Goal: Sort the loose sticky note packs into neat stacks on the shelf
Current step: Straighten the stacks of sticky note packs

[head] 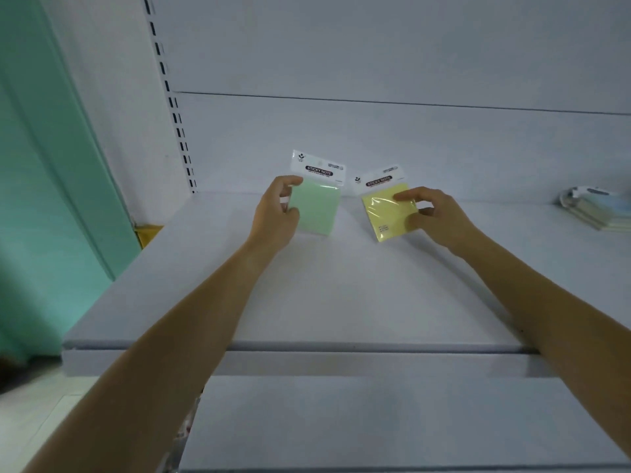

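We are starting at the far left, where one teal panel [41,165] is standing beside one white slotted upright [169,93]. Moving in, we are seeing the left hand [273,213] gripping one green sticky note pack [317,209] – fingers and thumb are curling round its left edge, and the pack is tilting up with its white header card pointing toward the back panel [375,46]. Just beside it, apart from it, one yellow sticky note pack [387,209] is leaning the other way, and the right hand [435,216] is pinching its right side, fingertips on the front face and thumb at the lower corner. So that is two packs, one in each hand, both hovering low over the middle of the white shelf [341,295], near its back; we cannot tell whether their lower edges are touching it. At the far right, one pile of packs [597,208] is lying on the same shelf, well apart from the hands – too blurred for us to be counting.
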The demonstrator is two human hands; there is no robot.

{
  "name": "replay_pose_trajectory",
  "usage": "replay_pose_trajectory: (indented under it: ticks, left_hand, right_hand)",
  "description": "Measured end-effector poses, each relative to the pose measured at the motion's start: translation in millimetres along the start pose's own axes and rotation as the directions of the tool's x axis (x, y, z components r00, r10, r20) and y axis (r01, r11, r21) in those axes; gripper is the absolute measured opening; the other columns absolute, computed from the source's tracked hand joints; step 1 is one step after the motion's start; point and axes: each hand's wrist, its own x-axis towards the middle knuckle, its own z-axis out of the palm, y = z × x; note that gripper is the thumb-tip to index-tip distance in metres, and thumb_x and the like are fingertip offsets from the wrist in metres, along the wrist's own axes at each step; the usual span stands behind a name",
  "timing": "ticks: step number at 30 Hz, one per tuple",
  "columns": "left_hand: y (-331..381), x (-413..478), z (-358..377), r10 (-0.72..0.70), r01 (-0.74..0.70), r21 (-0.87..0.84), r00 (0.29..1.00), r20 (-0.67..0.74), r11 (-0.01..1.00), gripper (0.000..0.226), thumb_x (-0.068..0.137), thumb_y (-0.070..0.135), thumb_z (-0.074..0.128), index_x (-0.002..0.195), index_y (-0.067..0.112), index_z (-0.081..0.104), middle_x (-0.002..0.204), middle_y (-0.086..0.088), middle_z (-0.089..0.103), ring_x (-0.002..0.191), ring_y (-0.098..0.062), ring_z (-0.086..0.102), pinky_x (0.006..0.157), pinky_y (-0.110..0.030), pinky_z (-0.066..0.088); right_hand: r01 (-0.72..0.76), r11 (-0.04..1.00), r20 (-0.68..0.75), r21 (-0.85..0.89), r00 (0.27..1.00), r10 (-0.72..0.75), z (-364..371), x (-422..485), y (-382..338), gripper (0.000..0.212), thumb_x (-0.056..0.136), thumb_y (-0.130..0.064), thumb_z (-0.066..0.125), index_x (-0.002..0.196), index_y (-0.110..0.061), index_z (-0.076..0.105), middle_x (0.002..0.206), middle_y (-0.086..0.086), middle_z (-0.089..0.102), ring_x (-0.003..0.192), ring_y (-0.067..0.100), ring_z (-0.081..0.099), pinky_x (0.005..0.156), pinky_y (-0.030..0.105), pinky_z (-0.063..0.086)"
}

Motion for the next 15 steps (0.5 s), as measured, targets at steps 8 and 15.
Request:
replay_pose_trajectory:
  ticks: [8,15]
  left_hand:
    - [24.7,0.6,49.5,-0.023,0.023,-0.006,0.999,0.023,1.0,0.054,0.077,-0.014,0.043,0.123,0.014,0.052,0.105,-0.003,0.053,0.084,-0.023,0.054,0.059,-0.022,0.041]
    - [85.0,-22.3,180.9,-0.015,0.029,-0.139,0.994,0.105,0.99,0.055,0.075,-0.015,0.044,0.12,0.017,0.053,0.103,-0.004,0.053,0.093,-0.021,0.053,0.067,-0.028,0.045]
  right_hand:
    - [-0.137,0.976,-0.077,0.172,0.985,0.152,-65.4,-38.6,40.6,0.051,0.079,0.017,0.045,0.116,-0.015,0.056,0.086,-0.005,0.044,0.074,0.014,0.051,0.072,0.027,0.048]
    - [-0.161,0.974,-0.203,0.161,0.96,0.192,-185.2,-100.1,85.3,0.05,0.08,0.017,0.045,0.118,-0.013,0.056,0.084,-0.007,0.041,0.073,0.01,0.049,0.067,0.018,0.049]
